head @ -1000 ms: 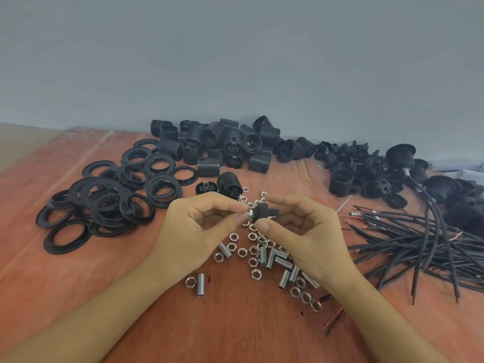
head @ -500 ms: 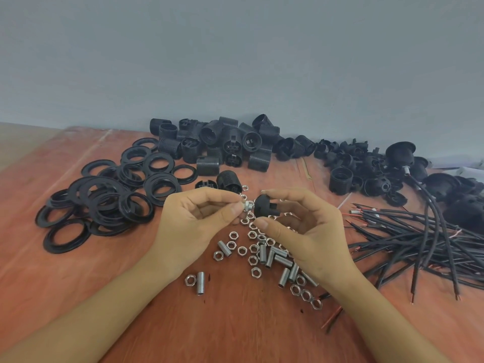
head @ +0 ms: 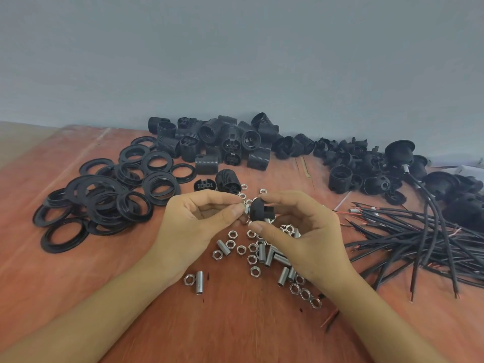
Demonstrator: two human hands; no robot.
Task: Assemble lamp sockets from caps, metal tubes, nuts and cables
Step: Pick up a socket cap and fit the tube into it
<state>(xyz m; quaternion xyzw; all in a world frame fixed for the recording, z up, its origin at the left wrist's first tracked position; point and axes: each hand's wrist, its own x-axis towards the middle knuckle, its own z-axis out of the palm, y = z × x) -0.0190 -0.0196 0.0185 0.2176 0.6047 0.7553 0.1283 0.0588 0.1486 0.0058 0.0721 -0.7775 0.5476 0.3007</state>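
A reddish-brown wooden table [head: 235, 331] runs under a plain grey wall, and two bare forearms reach in from the near edge. Nearest on the wood lies a single metal tube [head: 199, 282] with a lone nut [head: 189, 280] just beside it on the left. Past these, a scatter of loose nuts [head: 252, 259] and short threaded tubes [head: 282, 276] lies below and between the hands, some partly hidden by the right wrist. Above that scatter the left hand [head: 193, 226] is raised off the table, its thumb and forefinger pinching a small silvery part [head: 245, 205], seemingly a nut, though it is too small to be sure. The right hand [head: 303, 237] faces it, thumb below and fingers curled over the top, gripping a black cap [head: 259, 209] in the air; the silvery part sits against the cap's left end. To the left a heap of flat black rings [head: 104, 200] overlaps on the table, well apart from the hands. To the right a bundle of black cables [head: 408, 244] fans out, with red and bare copper tips showing. Farther back, ribbed black socket bodies [head: 217, 142] are piled against the wall [head: 235, 61], with more black caps [head: 348, 158] to their right, and at the far right a few domed pieces [head: 399, 150] have cables running from them
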